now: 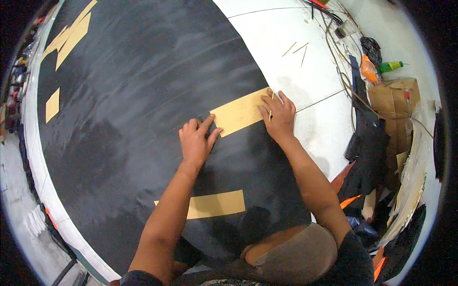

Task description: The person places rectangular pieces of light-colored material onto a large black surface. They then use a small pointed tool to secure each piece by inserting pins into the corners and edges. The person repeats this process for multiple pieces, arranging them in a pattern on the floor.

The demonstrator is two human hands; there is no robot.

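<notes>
A tan rectangular card piece, with faint marks on it, lies on a wide black sheet near the sheet's right edge. My left hand rests at the card's left end, index finger and thumb spread onto its corners and nothing held. At the right end, my right hand has its fingertips on the card. A thin yellow pen-like stick with a dark tip is held between its fingers. Closer to me, partly behind my left forearm, another tan card strip lies on the sheet.
Several tan card pieces lie at the far left, with a smaller one below them. Thin sticks are scattered on the white surface. Cables, a cardboard box, a green bottle and dark scraps crowd the right side.
</notes>
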